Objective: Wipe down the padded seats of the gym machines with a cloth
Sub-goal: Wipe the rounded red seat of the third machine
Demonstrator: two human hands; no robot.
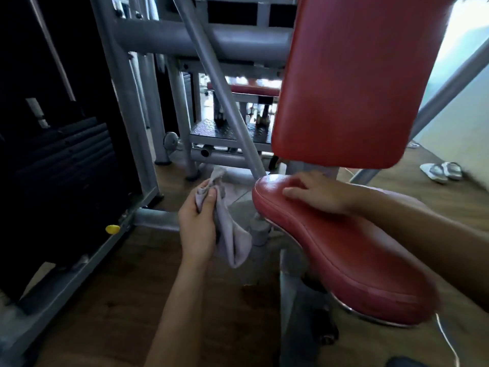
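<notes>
A red padded seat (352,250) runs from centre to lower right, with a red padded backrest (352,75) upright above it. My right hand (315,193) lies palm down on the seat's far end, fingers spread, holding nothing. To the left of the seat my left hand (198,221) is closed on a crumpled grey cloth (232,239), which hangs down beside the seat post without touching the pad.
Grey steel frame tubes (219,83) cross behind the seat. A dark weight stack (66,160) with a yellow pin (112,229) fills the left. Another red bench (254,90) stands further back. White sandals (442,172) lie on the wooden floor at right.
</notes>
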